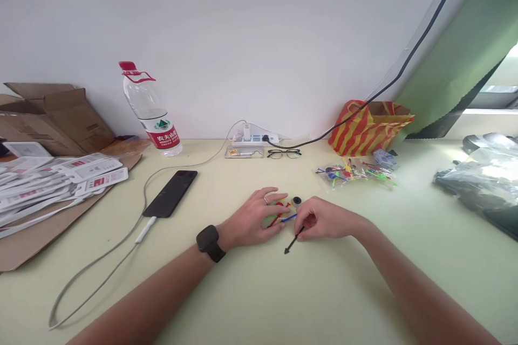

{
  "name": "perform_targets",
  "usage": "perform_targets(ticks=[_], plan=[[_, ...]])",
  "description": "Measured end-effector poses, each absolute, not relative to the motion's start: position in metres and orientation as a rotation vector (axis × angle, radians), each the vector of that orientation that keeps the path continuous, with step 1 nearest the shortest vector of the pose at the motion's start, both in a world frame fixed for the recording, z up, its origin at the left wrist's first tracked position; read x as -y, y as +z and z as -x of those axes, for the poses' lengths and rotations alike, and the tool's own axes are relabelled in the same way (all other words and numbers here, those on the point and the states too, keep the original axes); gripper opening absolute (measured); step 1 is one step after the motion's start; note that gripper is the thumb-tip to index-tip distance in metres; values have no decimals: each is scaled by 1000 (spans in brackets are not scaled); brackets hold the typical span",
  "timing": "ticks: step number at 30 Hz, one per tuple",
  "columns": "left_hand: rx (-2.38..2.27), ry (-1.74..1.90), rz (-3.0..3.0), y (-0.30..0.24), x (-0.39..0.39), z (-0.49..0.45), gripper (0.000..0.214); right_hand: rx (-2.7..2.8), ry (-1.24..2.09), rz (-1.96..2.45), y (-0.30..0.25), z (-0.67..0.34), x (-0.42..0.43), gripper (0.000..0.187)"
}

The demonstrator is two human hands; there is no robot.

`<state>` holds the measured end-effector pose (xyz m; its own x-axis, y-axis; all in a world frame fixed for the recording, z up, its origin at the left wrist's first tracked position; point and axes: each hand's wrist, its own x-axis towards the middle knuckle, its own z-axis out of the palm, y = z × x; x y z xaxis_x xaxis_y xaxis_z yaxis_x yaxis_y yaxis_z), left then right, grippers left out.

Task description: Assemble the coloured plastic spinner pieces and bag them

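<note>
Between the fingertips of my right hand [324, 219] is a thin black stick with an arrow-shaped tip [290, 247], pointing down toward me just over the table. My left hand [257, 216] lies low on the table with its fingers spread, wearing a ring, a black watch [209, 242] on the wrist. Beside and partly under its fingers are small plastic pieces: a blue stick [288, 218], a red stick [274, 220] and a bit of green. A small round black and white piece [297, 201] sits just beyond my right fingers.
Farther back lie glasses [284, 153], a flat clear case [244, 152], a power strip [253, 139], and a clear bag of colourful sticks [356, 171] before a striped bag [360, 132]. Leftward are a phone [170, 194] on its cable, a bottle [151, 113], labelled tags [87, 175] and a cardboard box [56, 118].
</note>
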<state>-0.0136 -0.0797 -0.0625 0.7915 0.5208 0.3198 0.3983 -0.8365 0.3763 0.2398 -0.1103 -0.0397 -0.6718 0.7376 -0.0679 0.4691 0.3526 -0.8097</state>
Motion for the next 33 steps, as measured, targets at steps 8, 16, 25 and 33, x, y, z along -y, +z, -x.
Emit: perform_targets(ticks=[8,16,25,33], plan=[[-619,626,-2672,-62,82,13,33,2018,1282,992,-25,-256,103,16],[-574,671,-2583,-57,85,11,20,1706,1138,1242,-46,-255,93,14],[-583,690,-2531,-64,85,10,20,2002,1037,1343,-65,-258,87,21],[-912,1081,-2156,-51,86,6,23,1790,638,1173,-57,-221,104,21]])
